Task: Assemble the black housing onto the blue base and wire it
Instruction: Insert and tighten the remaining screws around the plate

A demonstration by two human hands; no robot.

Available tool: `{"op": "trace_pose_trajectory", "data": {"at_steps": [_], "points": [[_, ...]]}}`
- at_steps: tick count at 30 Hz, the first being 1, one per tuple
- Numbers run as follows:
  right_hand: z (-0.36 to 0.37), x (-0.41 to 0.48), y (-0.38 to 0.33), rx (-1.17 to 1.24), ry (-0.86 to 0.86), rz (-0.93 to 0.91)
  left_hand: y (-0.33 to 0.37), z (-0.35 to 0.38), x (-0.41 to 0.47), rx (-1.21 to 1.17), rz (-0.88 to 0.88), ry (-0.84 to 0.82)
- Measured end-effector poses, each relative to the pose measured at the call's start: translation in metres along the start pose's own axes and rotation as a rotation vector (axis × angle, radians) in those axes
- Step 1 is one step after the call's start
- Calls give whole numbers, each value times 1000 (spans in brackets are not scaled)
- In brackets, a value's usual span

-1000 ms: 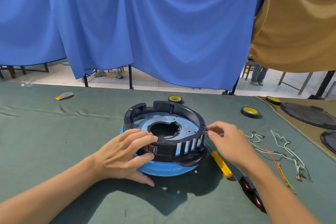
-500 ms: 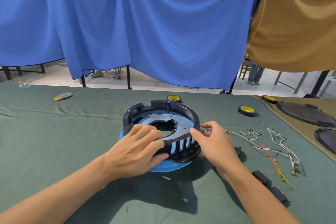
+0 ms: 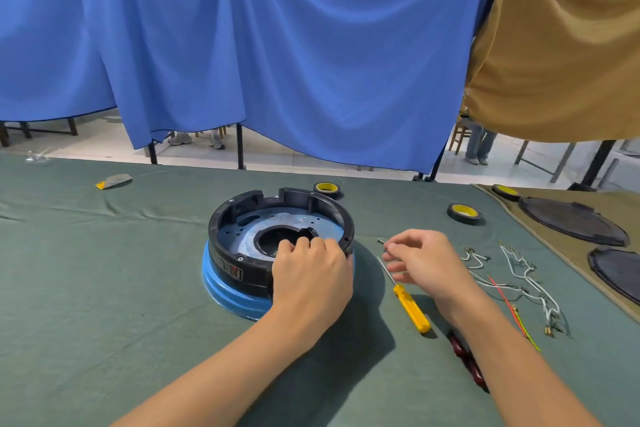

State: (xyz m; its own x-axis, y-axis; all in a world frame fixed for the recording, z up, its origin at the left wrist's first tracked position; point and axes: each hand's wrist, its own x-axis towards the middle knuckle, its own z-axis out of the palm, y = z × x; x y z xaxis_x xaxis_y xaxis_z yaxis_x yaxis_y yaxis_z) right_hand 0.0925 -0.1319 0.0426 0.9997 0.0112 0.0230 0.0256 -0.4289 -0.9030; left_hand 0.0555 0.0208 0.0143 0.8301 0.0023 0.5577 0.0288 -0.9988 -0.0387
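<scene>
The black ring-shaped housing sits on the round blue base in the middle of the green cloth table. My left hand grips the housing's front right rim, with the fingers curled over it into the inside. My right hand hovers just right of the housing, fingers bent towards a small screw on the cloth. Whether the fingertips pinch anything is hidden. A bundle of white, red and yellow-green wires lies to the right of that hand.
A yellow-handled screwdriver lies under my right hand. A dark red-black part lies beside my right forearm. Two tape rolls stand behind. Black round lids rest on the brown cloth at right.
My right hand has left the housing's right rim and moved right, over the cloth. The housing now sits level on the base, and my left hand has shifted to its front right rim.
</scene>
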Motion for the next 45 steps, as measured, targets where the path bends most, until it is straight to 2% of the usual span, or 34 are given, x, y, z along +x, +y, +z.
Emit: {"op": "trace_pose_trajectory", "data": {"at_steps": [3,6,11,17,26,33,40,42,45], "points": [[-9,11,1,-272,30,-71,-8,9,0,0,104,99],[-5,27,1,-548,-5,-114,-27,13,3,-27,131,155],[15,55,11,-676,27,-100,-56,19,8,-1,193,147],[25,67,24,-818,111,-105,-28,24,8,20,46,264],[26,73,34,-881,155,-138,-29,29,3,63,93,326],[26,67,33,-900,211,-116,-29,28,0,46,90,282],[25,59,32,-911,185,-83,-29,25,-1,54,105,259],[24,58,31,-882,174,-81,-29,25,-2,57,106,265],[21,56,22,-676,100,-128,-29,26,-3,66,105,282]]}}
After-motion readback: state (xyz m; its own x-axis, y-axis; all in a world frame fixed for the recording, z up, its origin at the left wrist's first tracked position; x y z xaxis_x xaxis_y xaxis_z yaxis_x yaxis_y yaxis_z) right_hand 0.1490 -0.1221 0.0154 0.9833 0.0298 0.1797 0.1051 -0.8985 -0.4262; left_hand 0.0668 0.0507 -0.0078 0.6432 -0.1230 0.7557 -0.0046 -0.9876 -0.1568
